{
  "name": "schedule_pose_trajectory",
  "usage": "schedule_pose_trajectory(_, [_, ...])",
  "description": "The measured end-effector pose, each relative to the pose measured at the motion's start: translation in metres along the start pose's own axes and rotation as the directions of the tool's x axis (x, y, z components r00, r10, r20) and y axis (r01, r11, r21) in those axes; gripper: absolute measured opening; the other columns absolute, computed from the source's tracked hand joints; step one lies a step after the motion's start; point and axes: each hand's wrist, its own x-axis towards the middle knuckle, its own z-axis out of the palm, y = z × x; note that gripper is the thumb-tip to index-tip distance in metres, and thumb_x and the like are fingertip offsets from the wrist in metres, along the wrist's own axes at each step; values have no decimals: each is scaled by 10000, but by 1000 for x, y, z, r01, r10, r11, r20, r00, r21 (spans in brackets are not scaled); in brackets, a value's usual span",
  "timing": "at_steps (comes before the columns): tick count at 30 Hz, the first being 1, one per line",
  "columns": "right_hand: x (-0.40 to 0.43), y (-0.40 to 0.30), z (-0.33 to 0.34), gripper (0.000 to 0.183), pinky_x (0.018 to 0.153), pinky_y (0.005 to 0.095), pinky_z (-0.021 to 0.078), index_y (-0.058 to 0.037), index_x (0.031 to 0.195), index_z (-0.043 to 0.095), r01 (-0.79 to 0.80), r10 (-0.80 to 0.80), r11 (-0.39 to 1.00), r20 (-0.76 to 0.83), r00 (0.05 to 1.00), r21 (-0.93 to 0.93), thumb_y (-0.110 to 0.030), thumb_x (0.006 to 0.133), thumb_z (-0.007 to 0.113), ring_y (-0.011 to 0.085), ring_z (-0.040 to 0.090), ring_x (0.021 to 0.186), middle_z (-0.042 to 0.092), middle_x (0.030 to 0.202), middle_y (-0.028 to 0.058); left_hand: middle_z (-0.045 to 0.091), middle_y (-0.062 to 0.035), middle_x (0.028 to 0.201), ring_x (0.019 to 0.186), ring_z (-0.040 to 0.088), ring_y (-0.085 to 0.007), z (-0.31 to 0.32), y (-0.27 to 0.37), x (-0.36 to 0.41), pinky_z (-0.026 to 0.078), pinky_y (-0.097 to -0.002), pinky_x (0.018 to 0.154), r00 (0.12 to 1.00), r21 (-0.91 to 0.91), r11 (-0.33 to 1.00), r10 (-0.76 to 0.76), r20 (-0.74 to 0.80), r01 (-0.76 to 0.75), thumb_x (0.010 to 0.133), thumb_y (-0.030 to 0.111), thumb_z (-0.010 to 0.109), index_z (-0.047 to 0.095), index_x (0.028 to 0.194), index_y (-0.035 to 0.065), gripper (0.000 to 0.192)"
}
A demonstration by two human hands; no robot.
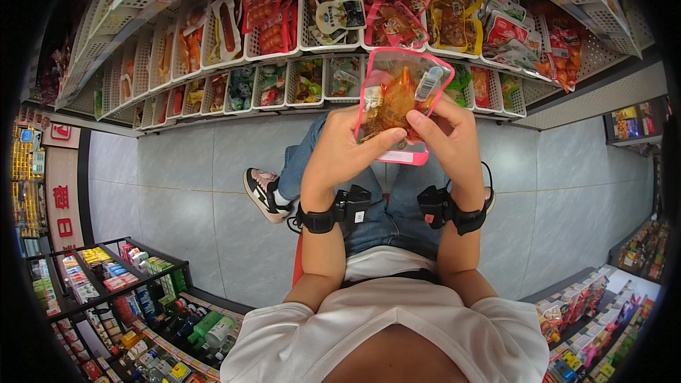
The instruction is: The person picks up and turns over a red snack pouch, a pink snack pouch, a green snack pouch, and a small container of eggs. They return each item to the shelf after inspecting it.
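A clear plastic food pouch with a pink border (400, 97) is held up in front of the shelf, with browned, glazed meat showing through its window and a barcode at its upper right. My left hand (346, 143) grips its lower left side, the thumb lying across the front. On the lower right side my right hand (449, 130) pinches it, thumb in front and fingers behind. Similar pink-edged pouches (396, 18) lie in a white basket just beyond. Yellow-edged pouches (455, 16) fill the basket to the right of that one.
White perforated baskets (274, 53) of packaged snacks line two shelf levels ahead, with a further tier overhead. Red sausage packs (271, 10) sit left of centre. Grey floor tiles (175, 170) spread below. Stocked shelves (127, 298) stand behind left, and more shelves (596, 324) behind right.
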Motion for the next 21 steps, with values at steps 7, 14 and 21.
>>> schedule_pose_trajectory(7, [1, 4, 0, 189, 656, 217, 460, 54, 934, 590, 69, -69, 997, -3, 998, -29, -77, 798, 576, 100, 539, 784, 545, 945, 72, 622, -44, 762, 676, 556, -84, -2, -5, -1, 449, -237, 614, 1000, 22, 999, -29, -6, 29, 755, 129, 639, 604, 921, -6, 217])
schedule_pose_trajectory(14, [2, 4, 3, 183, 620, 192, 444, 45, 923, 588, 29, -29, 1000, -28, 999, -8, -93, 804, 576, 84, 532, 775, 539, 911, 58, 615, -33, 751, 647, 517, -66, -2, -8, -1, 429, -230, 586, 998, 69, 996, 55, -39, -52, 746, 120, 643, 608, 916, -2, 212])
schedule_pose_trajectory(21, [2, 0, 5, 119, 593, 178, 418, 29, 869, 581, 77, -80, 997, -171, 982, -26, -55, 786, 593, 52, 513, 752, 538, 843, 24, 620, -33, 748, 670, 527, -59, 0, -9, 2, 431, -219, 611, 985, 83, 996, -4, -173, 19, 749, 93, 633, 616, 893, -5, 176])
